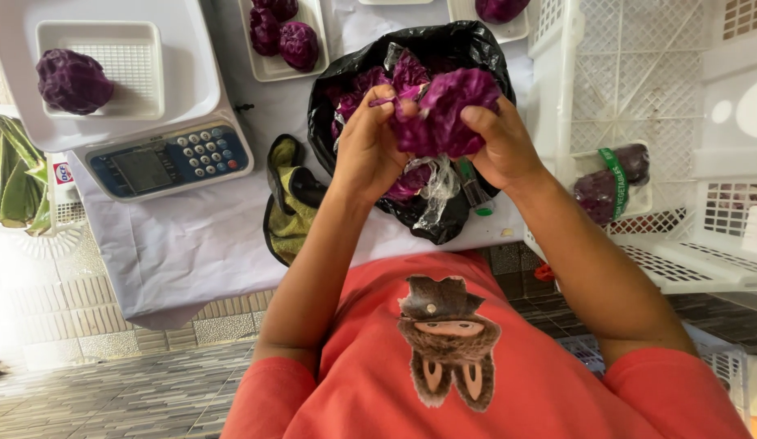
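Both my hands hold a purple cabbage (448,110) just above an open black plastic bag (443,41) that has purple leaves inside. My left hand (369,150) grips the cabbage's left side, its fingers pinching a loose outer leaf. On the right side, my right hand (499,146) clasps the head with the thumb pressed on top. A crumpled piece of clear film (434,185) hangs below the cabbage between my wrists.
A digital scale (163,158) at left carries a white tray and another purple cabbage (72,80). Foam trays with cabbages (281,36) lie at the back. A green-yellow cloth (291,203) lies beside the bag. White crates (639,81) at right hold a wrapped cabbage tray (610,183).
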